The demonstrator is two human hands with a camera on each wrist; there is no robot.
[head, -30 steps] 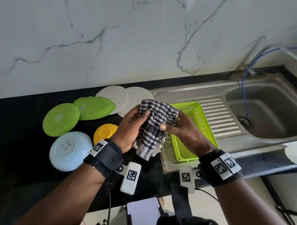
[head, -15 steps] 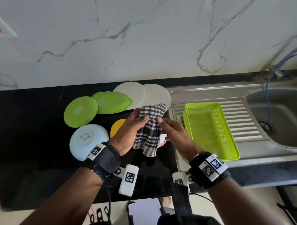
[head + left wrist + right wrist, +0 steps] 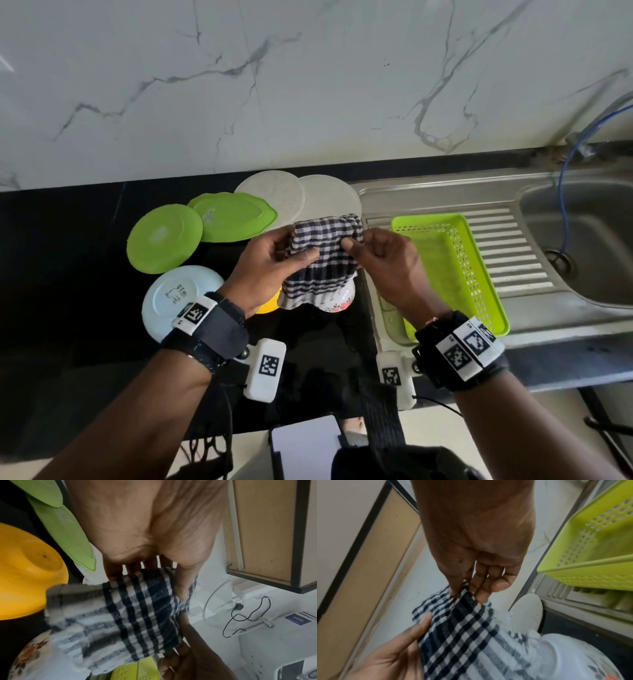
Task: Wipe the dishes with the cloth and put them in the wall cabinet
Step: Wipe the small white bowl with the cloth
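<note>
1. Change since the earlier frames: the checked cloth [image 3: 323,255] was bunched between the hands over the edge of the green basket [image 3: 448,270]; it is now spread flatter and held over the black counter [image 3: 68,274], left of the basket. The camera view has also swung left.
2. Grip state: the left hand [image 3: 270,267] pinches the cloth's left side, thumb on top and fingers behind. The right hand [image 3: 383,263] pinches the top right edge between thumb and forefinger; its other fingers are loosely curled.
3. Location of the work item: the cloth hangs over a white floral bowl [image 3: 337,301], whose rim shows below the cloth's lower edge. Whether the cloth touches the bowl cannot be told from the head view; the right wrist view suggests it drapes onto it.
4. Other dishes, all upside down on the counter: two green plates [image 3: 164,243], two white plates [image 3: 329,202], a pale blue bowl [image 3: 171,301] and a yellow bowl [image 3: 29,566].
5. Handling, by judgement: the cloth is soft and limp, and is best taken at an edge or corner. The floral bowl looks light and smooth, possibly slippery when wet; take it at the rim or cup it through the cloth.
6. Writing: printed marks show on the blue bowl's base, too small to read. The wrist bands carry square coded tags.
</note>
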